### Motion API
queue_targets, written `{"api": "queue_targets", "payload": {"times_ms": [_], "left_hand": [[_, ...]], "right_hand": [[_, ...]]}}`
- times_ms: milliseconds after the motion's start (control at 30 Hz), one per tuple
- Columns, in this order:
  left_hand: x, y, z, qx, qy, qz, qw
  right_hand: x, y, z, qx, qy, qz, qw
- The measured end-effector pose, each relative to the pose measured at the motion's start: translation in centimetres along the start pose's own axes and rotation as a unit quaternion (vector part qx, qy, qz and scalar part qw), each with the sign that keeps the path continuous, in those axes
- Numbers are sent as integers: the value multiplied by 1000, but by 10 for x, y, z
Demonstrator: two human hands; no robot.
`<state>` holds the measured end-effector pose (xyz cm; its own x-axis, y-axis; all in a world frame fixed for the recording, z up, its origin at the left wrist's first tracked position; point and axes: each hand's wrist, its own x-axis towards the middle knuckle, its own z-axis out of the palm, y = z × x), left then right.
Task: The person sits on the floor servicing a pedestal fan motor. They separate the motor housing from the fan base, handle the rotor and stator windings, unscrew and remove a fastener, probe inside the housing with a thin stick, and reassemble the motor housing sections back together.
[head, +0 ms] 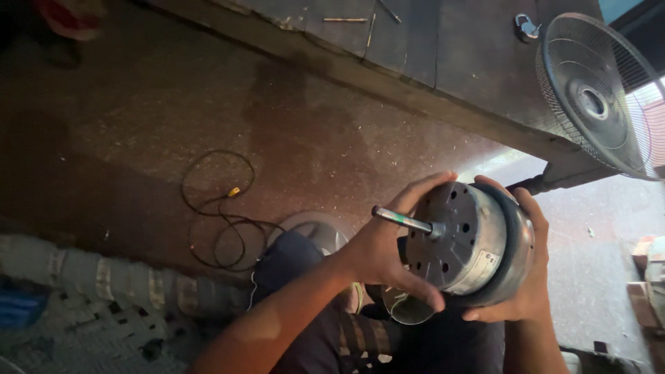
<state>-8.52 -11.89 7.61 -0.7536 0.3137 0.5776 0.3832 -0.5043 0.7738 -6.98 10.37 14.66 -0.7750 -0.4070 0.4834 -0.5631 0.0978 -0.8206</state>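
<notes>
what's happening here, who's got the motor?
A person holds a round metal fan motor in both bare hands above the floor. The left hand grips the front face, fingers curled around its rim, beside the shaft that sticks out toward the left. The right hand cups the back of the housing. A fan guard leans by the wooden bench at upper right, and a loose black cable lies coiled on the floor.

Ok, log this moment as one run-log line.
left hand: grips motor front | right hand: cups motor rear | shaft: points left | wire fan guard: on bench | cable: on floor
</notes>
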Motion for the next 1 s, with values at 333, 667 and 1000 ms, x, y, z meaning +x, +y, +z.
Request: {"api": "queue_targets", "payload": {"times_ms": [333,667,1000], "left_hand": [[28,105,-36,428,-85,-19,900],[86,126,42,464,-153,-212,846],[95,120,101,635,-172,-258,707]], "right_hand": [[-7,6,-14,82,0,18,997],[-26,49,-47,266,6,3,964],[-70,77,-93,210,69,-46,974]]}}
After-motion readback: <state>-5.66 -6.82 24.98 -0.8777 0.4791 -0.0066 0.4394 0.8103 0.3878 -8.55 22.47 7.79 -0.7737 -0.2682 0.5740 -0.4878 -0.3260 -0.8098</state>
